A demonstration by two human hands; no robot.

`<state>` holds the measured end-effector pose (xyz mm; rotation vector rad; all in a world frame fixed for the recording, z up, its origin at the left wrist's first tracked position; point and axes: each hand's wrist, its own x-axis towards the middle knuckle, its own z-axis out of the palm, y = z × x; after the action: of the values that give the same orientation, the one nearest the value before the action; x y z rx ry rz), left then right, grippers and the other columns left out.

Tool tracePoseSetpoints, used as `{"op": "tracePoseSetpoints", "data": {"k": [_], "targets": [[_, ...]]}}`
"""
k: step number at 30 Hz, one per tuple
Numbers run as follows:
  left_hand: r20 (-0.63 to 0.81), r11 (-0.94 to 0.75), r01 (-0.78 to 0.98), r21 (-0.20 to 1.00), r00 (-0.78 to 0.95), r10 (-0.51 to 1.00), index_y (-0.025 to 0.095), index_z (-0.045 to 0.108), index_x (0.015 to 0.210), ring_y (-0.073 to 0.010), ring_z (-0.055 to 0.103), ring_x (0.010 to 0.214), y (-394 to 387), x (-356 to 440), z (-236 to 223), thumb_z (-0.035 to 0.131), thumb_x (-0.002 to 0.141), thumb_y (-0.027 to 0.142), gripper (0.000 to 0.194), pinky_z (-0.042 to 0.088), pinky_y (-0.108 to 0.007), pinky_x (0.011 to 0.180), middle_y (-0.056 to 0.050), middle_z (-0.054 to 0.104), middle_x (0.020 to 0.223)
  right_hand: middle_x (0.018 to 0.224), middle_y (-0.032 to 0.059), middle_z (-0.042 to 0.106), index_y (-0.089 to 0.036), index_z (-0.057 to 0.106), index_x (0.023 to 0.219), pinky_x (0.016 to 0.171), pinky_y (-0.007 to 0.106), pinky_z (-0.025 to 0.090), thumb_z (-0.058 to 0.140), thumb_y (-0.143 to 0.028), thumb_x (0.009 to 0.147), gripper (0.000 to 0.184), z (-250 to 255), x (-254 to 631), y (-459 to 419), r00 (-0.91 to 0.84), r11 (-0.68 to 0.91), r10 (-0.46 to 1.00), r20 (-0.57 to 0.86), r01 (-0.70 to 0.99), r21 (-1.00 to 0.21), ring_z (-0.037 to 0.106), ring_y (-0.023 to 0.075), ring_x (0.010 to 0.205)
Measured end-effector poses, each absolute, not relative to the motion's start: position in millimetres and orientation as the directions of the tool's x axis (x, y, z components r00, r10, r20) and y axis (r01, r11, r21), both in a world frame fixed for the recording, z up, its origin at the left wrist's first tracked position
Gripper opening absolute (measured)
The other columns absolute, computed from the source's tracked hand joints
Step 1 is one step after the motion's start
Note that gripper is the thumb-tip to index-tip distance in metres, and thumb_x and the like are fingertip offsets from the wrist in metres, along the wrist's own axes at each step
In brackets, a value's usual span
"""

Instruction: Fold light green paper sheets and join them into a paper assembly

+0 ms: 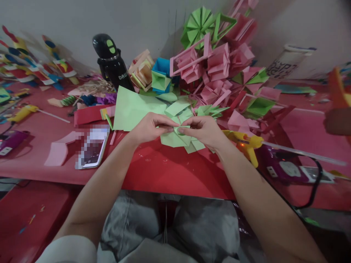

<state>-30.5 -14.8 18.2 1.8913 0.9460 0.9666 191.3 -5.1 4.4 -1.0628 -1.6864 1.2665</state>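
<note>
Both of my hands meet over the red table top and pinch a small piece of light green paper [179, 130]. My left hand [153, 126] grips its left side between thumb and forefinger. On the right side my right hand [201, 129] pinches it in the same way, the fingertips nearly touching. Further light green paper pieces [196, 145] lie under and around the hands. A large light green sheet [134, 109] rests behind my left hand. Exactly how the held paper is folded is partly hidden by my fingers.
A yellow glue gun [248, 142] lies right of my right forearm, near a purple power strip [285, 166]. A phone [94, 148] lies at left. Behind stand a black bottle [111, 64] and piled pink paper shapes [218, 62]. Another person's hand [337, 120] shows at far right.
</note>
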Motion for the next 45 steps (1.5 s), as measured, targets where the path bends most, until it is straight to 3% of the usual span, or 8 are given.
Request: {"op": "tracePoseSetpoints", "data": {"k": [12, 15, 20, 24, 26, 33, 39, 45], "targets": [[0.199, -0.316, 0.26, 0.912, 0.391, 0.899, 0.016, 0.08, 0.086, -0.016, 0.069, 0.075, -19.2, -25.6, 21.3, 0.077, 0.079, 0.031, 0.016, 0.053, -0.025, 0.069, -0.006, 0.077, 0.082, 0.053, -0.0055, 0.044, -0.016, 0.075, 0.077, 0.048, 0.026, 0.019, 0.088, -0.048, 0.064, 0.037, 6.2, 189.7, -6.5, -0.389, 0.194, 0.915, 0.106, 0.197, -0.961, 0.032, 0.0067, 0.051], [0.19, -0.294, 0.259, 0.92, 0.36, 0.913, 0.017, 0.08, 0.087, -0.0166, 0.07, 0.076, -17.0, -24.3, 18.0, 0.078, 0.078, 0.031, 0.018, 0.054, -0.026, 0.069, -0.007, 0.078, 0.083, 0.057, -0.0041, 0.049, -0.016, 0.074, 0.079, 0.049, 0.027, 0.024, 0.087, -0.049, 0.067, 0.037, 4.8, 189.1, -4.9, -0.384, 0.21, 0.916, 0.121, 0.199, -0.957, 0.036, 0.0078, 0.053], [0.195, -0.25, 0.236, 0.939, 0.235, 0.952, 0.015, 0.079, 0.09, -0.016, 0.069, 0.073, -12.7, -26.3, 13.5, 0.08, 0.075, 0.031, 0.022, 0.053, -0.027, 0.068, -0.006, 0.076, 0.079, 0.089, 0.0031, 0.068, -0.021, 0.066, 0.093, 0.067, 0.031, 0.048, 0.084, -0.048, 0.072, 0.039, 4.4, 188.5, -2.6, -0.336, 0.266, 0.914, 0.226, 0.078, -0.961, 0.061, 0.0154, 0.077], [0.188, -0.216, 0.178, 0.96, 0.164, 0.968, 0.017, 0.076, 0.113, -0.0163, 0.069, 0.073, -12.1, -25.6, 13.1, 0.082, 0.072, 0.028, 0.043, 0.053, -0.028, 0.069, -0.004, 0.075, 0.077, 0.113, 0.0061, 0.067, -0.025, 0.054, 0.1, 0.082, 0.036, 0.053, 0.087, -0.043, 0.069, 0.049, 2.0, 185.9, -3.8, -0.346, 0.357, 0.881, 0.323, 0.039, -0.933, 0.065, 0.0207, 0.1], [0.17, -0.189, 0.153, 0.97, 0.133, 0.976, 0.017, 0.076, 0.114, -0.0165, 0.069, 0.073, -12.6, -23.0, 12.6, 0.083, 0.071, 0.027, 0.045, 0.053, -0.028, 0.07, -0.004, 0.074, 0.077, 0.117, 0.0069, 0.065, -0.025, 0.051, 0.1, 0.083, 0.037, 0.053, 0.088, -0.043, 0.069, 0.051, -1.0, 183.2, -4.9, -0.347, 0.397, 0.871, 0.348, 0.081, -0.914, 0.063, 0.0227, 0.108], [-0.005, 0.005, -0.002, 1.0, 0.066, 0.998, 0.018, 0.08, 0.091, -0.0148, 0.065, 0.071, -10.0, -11.2, 5.2, 0.082, 0.068, 0.023, 0.024, 0.053, -0.03, 0.071, -0.003, 0.072, 0.074, 0.108, 0.0042, 0.061, -0.027, 0.051, 0.104, 0.069, 0.032, 0.049, 0.081, -0.044, 0.077, 0.043, -8.1, 180.8, -4.3, -0.262, 0.516, 0.847, 0.462, 0.194, -0.835, 0.062, 0.0219, 0.102], [-0.126, 0.134, -0.119, 0.984, 0.075, 0.989, 0.016, 0.079, 0.084, -0.0167, 0.067, 0.075, -9.4, -9.2, 7.0, 0.085, 0.062, 0.021, 0.022, 0.054, -0.033, 0.078, -0.004, 0.071, 0.073, 0.1, 0.0037, 0.069, -0.025, 0.068, 0.089, 0.088, 0.039, 0.048, 0.074, -0.039, 0.085, 0.016, -8.1, 184.6, -1.2, -0.352, 0.653, 0.754, 0.554, 0.315, -0.689, 0.064, 0.0224, 0.098], [-0.185, 0.208, -0.174, 0.962, 0.143, 0.972, 0.017, 0.08, 0.083, -0.0175, 0.068, 0.076, -9.3, -11.0, 7.8, 0.088, 0.06, 0.021, 0.025, 0.056, -0.035, 0.078, -0.005, 0.073, 0.075, 0.091, 0.0033, 0.071, -0.024, 0.07, 0.083, 0.086, 0.038, 0.047, 0.074, -0.043, 0.083, 0.019, -3.3, 183.9, -3.6, -0.31, 0.559, 0.826, 0.471, 0.346, -0.753, 0.064, 0.022, 0.091]]}}
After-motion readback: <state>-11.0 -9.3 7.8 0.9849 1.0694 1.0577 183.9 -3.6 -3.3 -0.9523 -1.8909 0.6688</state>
